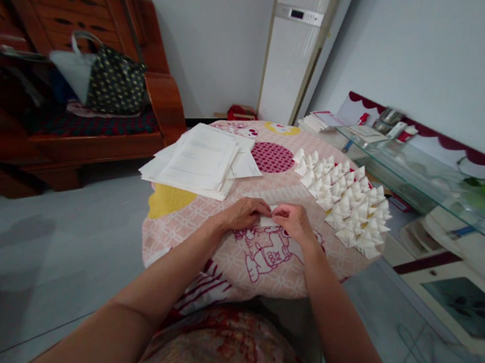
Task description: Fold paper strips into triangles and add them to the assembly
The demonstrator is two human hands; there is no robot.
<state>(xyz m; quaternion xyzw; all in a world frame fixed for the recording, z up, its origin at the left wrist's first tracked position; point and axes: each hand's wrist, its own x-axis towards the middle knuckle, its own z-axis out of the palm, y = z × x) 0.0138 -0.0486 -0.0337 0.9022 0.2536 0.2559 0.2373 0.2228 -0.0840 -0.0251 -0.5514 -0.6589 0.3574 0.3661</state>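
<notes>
My left hand and my right hand meet over a small white piece of paper, both pinching it with closed fingers. It rests on a pink patterned cloth covering a low surface in front of me. To the right lie several folded white paper triangles in rows. A stack of white paper sheets sits at the far left of the cloth.
A dark wooden bench with a dotted handbag stands at the left. A glass-topped cabinet with clutter runs along the right. A tall white appliance stands at the back wall. Grey floor surrounds the cloth-covered surface.
</notes>
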